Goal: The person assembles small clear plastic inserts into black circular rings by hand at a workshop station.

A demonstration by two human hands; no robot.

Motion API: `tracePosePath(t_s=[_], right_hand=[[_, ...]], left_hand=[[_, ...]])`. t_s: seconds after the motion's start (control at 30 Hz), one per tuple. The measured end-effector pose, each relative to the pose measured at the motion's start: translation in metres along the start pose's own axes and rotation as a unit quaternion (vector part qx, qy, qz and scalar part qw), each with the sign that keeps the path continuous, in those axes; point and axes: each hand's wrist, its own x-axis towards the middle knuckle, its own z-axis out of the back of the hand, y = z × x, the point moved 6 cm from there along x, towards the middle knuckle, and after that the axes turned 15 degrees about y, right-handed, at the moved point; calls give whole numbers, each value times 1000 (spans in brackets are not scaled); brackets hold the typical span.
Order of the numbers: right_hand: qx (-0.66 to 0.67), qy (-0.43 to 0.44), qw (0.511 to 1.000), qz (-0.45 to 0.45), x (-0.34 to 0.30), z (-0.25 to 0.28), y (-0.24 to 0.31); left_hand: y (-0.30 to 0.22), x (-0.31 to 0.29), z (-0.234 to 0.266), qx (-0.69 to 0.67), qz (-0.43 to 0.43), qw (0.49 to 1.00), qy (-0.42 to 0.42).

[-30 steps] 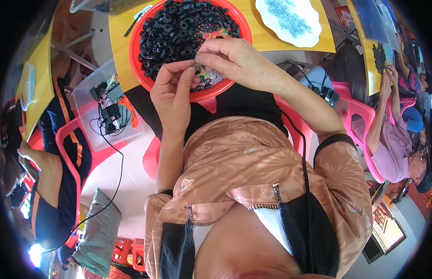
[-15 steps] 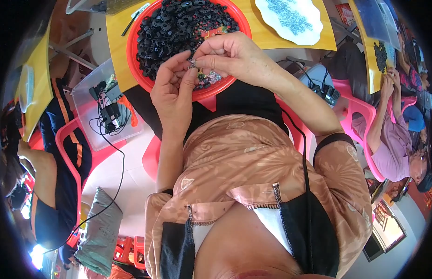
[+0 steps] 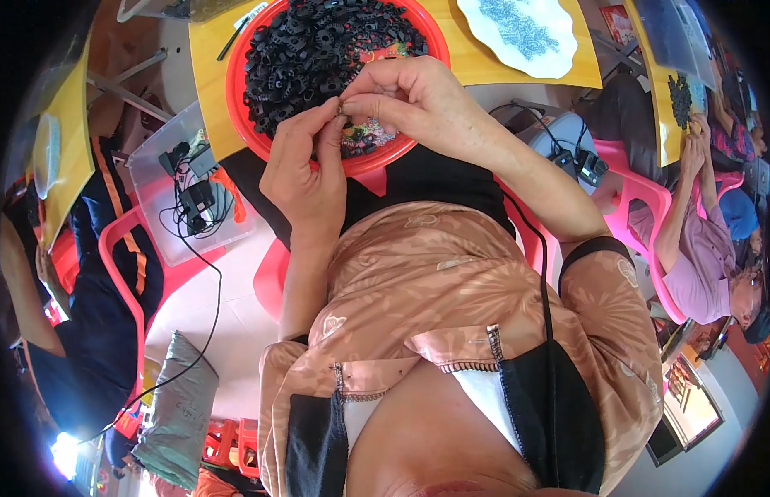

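Observation:
My left hand point(image 3: 306, 170) and my right hand point(image 3: 422, 103) meet fingertip to fingertip over the near part of a round red basin point(image 3: 235, 95). Both thumbs and index fingers are pinched together around something tiny, which the fingers almost wholly hide. Heaped in the basin are many small black plastic parts point(image 3: 306, 50), mostly at its left and far side. Under my hands, smaller bits of mixed colours show on the basin's patterned bottom.
The basin rests at the edge of a yellow table point(image 3: 209, 137). A white scalloped plate point(image 3: 563, 65) holds small bluish pieces. A clear bin point(image 3: 236, 236) with black cables stands at left, a pale blue container point(image 3: 544, 137) at right. Other people sit on both sides.
My left hand has turned slightly and its fingers have closed in, hiding the small metallic-looking part seen between the fingertips before. At left, another person's arm has shifted.

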Motion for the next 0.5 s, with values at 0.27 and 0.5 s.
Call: tracePosePath(t_s=[0.27, 0.5], right_hand=[[-192, -112, 966, 135, -8, -4, 15], [44, -16, 999, -5, -6, -6, 2]], left_hand=[[17, -7, -10, -93, 118, 988, 33], [24, -8, -13, -247, 153, 953, 84]])
